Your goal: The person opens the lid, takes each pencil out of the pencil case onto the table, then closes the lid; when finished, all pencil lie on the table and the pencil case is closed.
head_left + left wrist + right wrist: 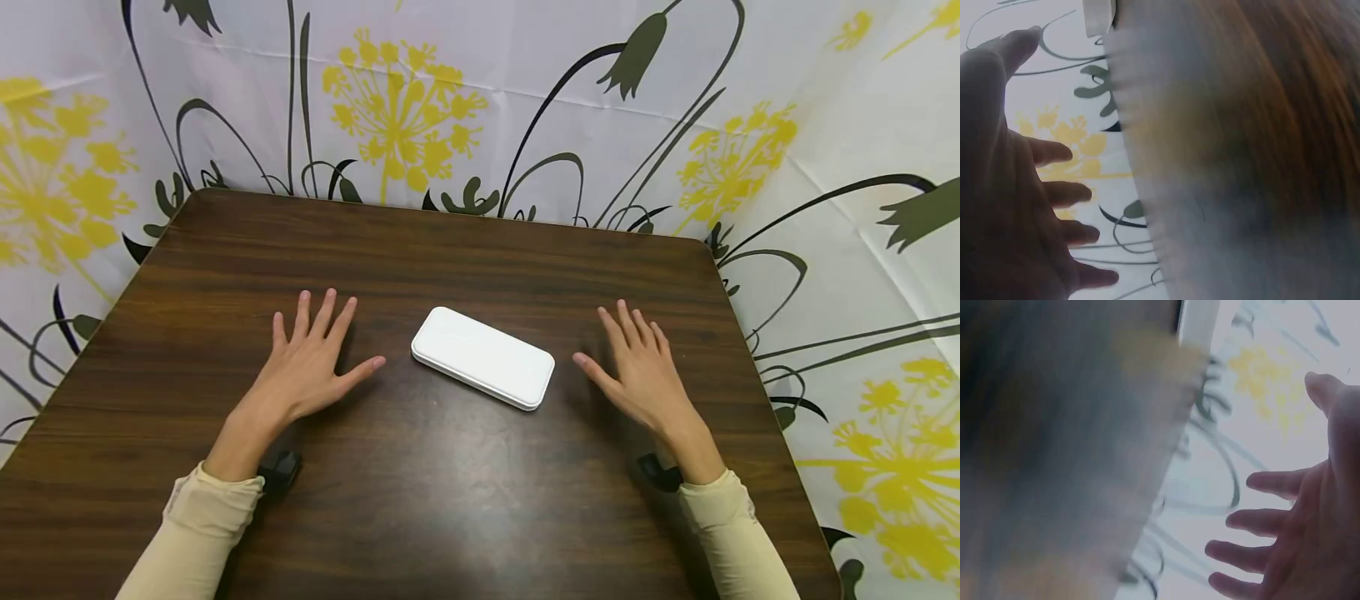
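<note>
A white case point(483, 357) with rounded corners, its lid closed, lies at a slant on the dark wooden table point(450, 517). To its left is my left hand point(303, 367), fingers spread and straight, thumb pointing toward the case without touching it. On the other side my right hand point(637, 371) has its fingers extended, its thumb tip a short way from the case's right end. Both hands hold nothing. In the left wrist view part of the white case point(1099, 15) shows at the top; a sliver of the case point(1199, 325) appears in the right wrist view.
A white cloth with yellow and dark green flowers point(525, 108) hangs behind the table and along its sides. Dark wrist-worn devices sit at the left wrist point(280, 473) and the right wrist point(660, 473). Both arms wear pale yellow sleeves point(191, 533).
</note>
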`<control>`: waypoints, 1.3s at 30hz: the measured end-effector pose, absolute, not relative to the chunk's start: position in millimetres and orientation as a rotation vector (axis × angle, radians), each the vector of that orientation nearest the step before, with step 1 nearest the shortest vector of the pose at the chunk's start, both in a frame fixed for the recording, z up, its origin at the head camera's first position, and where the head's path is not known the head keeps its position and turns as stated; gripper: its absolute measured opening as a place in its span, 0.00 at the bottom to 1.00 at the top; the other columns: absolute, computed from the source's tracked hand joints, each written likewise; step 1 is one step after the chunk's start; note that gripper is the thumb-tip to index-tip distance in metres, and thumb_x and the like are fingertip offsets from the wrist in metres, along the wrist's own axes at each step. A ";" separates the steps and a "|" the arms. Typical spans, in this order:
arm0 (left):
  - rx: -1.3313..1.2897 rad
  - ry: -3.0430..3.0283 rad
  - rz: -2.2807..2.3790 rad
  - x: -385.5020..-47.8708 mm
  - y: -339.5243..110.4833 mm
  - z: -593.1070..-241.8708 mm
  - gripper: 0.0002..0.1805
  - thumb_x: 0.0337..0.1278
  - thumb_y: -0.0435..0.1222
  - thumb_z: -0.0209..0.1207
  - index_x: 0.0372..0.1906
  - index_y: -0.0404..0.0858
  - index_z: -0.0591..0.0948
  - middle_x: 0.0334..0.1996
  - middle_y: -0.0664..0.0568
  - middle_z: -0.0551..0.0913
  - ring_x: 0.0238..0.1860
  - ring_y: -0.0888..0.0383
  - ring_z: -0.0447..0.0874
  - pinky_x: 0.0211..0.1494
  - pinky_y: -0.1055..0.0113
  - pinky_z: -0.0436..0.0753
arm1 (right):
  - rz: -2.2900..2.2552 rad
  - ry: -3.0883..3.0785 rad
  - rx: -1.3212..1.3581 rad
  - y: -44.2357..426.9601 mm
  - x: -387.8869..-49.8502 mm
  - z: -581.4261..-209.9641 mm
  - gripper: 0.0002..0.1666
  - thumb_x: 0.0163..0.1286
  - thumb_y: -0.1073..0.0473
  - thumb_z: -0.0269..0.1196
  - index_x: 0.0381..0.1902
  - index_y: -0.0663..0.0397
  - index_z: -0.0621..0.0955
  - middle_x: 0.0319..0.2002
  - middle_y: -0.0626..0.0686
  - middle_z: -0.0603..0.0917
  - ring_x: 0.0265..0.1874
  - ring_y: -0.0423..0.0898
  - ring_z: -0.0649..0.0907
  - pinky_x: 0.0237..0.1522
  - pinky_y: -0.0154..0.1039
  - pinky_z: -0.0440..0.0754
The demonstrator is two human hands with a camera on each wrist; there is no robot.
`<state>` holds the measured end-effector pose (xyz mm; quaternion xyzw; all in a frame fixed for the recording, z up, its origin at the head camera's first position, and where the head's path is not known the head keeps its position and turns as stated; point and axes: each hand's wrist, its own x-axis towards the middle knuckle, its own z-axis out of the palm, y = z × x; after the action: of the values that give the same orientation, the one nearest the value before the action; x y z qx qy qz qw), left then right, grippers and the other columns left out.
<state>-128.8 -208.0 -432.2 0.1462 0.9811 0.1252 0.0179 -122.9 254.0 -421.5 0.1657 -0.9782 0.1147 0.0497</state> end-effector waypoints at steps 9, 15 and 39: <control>0.830 2.877 0.559 -155.2 -189.4 -430.3 0.56 0.52 0.62 0.65 0.78 0.42 0.53 0.76 0.47 0.54 0.76 0.47 0.46 0.70 0.42 0.55 | 0.429 -2.995 0.803 198.9 -116.2 -452.1 0.61 0.58 0.23 0.60 0.76 0.55 0.58 0.68 0.57 0.67 0.65 0.56 0.68 0.63 0.59 0.64; 0.981 2.719 0.603 -178.9 -169.4 -431.0 0.56 0.46 0.57 0.71 0.77 0.40 0.57 0.74 0.47 0.60 0.72 0.49 0.57 0.66 0.43 0.64 | 0.420 -2.923 0.896 188.3 -120.8 -459.8 0.60 0.52 0.28 0.68 0.71 0.60 0.65 0.58 0.57 0.72 0.55 0.53 0.72 0.54 0.54 0.72; 1.293 2.676 0.657 -226.5 -137.5 -446.4 0.48 0.28 0.50 0.76 0.63 0.37 0.74 0.55 0.51 0.72 0.48 0.54 0.74 0.48 0.58 0.76 | 0.183 -2.837 0.880 179.7 -136.9 -459.1 0.53 0.37 0.27 0.65 0.54 0.59 0.74 0.41 0.54 0.72 0.38 0.49 0.73 0.36 0.44 0.79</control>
<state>-226.5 -137.5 -446.4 0.4242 0.8781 0.2157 0.0490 -136.9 179.7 -459.1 0.2948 -0.9500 0.0612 0.0825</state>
